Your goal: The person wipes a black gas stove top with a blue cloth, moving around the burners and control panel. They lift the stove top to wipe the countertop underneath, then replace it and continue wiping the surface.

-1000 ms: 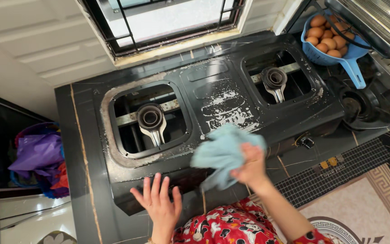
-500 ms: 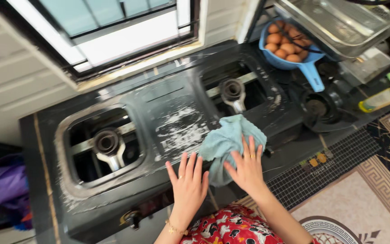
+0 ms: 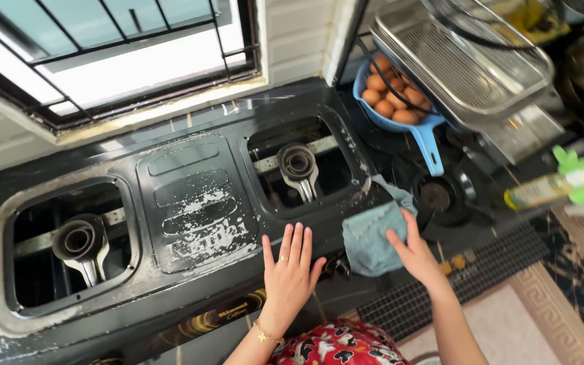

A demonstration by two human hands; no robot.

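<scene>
Head view, steeply down over stove (image 3: 197,203)

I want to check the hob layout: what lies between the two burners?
In the head view, a raised black panel streaked with white residue lies between the left burner and the right burner.

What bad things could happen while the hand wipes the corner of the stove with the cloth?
The right hand presses the light blue cloth at the right front corner of the black two-burner gas stove. A wide sweep might bump the blue long-handled bowl of brown eggs just beyond and crack some. The left hand lies flat near the white foamy residue, so it could slip.
</scene>
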